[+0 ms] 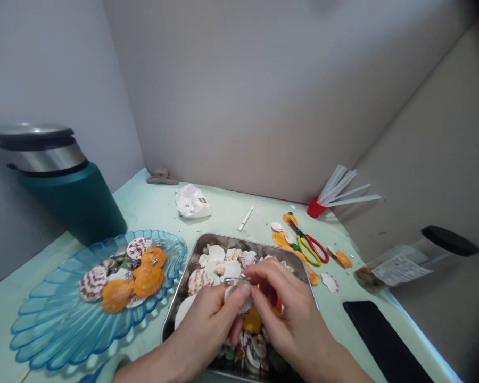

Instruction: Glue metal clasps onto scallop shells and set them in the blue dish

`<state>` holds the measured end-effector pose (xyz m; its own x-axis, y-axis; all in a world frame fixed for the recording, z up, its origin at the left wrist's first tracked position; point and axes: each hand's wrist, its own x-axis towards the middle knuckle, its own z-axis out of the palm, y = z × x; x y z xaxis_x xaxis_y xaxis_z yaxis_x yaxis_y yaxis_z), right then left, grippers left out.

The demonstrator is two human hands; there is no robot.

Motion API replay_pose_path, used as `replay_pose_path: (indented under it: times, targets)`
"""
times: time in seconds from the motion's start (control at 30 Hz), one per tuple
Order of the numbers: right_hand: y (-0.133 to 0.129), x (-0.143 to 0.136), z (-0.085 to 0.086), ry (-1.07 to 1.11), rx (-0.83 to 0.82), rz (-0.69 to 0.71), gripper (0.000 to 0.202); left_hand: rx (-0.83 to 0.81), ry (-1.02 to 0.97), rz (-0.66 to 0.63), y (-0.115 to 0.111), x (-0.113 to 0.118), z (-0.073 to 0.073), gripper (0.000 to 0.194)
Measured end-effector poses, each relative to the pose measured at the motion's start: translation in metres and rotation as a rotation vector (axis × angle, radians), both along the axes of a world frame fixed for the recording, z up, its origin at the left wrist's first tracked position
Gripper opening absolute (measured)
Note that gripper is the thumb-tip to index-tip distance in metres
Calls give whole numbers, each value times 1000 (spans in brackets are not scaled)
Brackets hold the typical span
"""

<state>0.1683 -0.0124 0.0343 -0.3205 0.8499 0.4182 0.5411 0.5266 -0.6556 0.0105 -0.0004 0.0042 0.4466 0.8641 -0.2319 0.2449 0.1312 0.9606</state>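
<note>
A steel tray [191, 259] full of several seashells sits in front of me. Over its middle my left hand [207, 319] pinches a small pale shell [239, 298] between thumb and fingers. My right hand [287, 308] meets it from the right, fingertips touching the same shell and what looks like a thin metal clip or wire. An orange shell [252, 322] shows just below the fingers. To the left a blue shell-shaped glass dish [51, 319] holds orange and striped shells [143, 279].
A teal steel-lidded bin [59, 186] stands back left. Scissors [309, 247] and loose orange shells lie right of the tray. A red cup of white sticks [319, 205], a crumpled bag [191, 202], a lying jar [407, 260] and a black slab [383, 340] are around.
</note>
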Motion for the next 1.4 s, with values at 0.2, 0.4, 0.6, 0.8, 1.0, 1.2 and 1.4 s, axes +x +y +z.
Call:
replay_pose_path:
  times: [0.2,0.4,0.6,0.8,1.0,1.2,1.4]
  targets:
    - [2,-1,2,-12,-4,34,22,-33,13,-3,-1,-1,0,67]
    - [0,-1,1,-32,-2,41,22,-41,0,-15,-1,-2,3,68]
    - [0,0,3,-24,-7,51,21,-26,11,-13,-1,-2,3,68]
    - [0,-1,3,-18,-1,34,21,-33,-11,29,-2,-2,1,61]
    - [0,-3,2,-18,-3,19,21,22,-2,53,-2,-3,5,55]
    - [1,-4,2,-56,1,11,21,29,-8,65,-3,-3,4,56]
    - [-1,-4,-1,-67,49,7,22,30,-58,93,-3,-4,3,51]
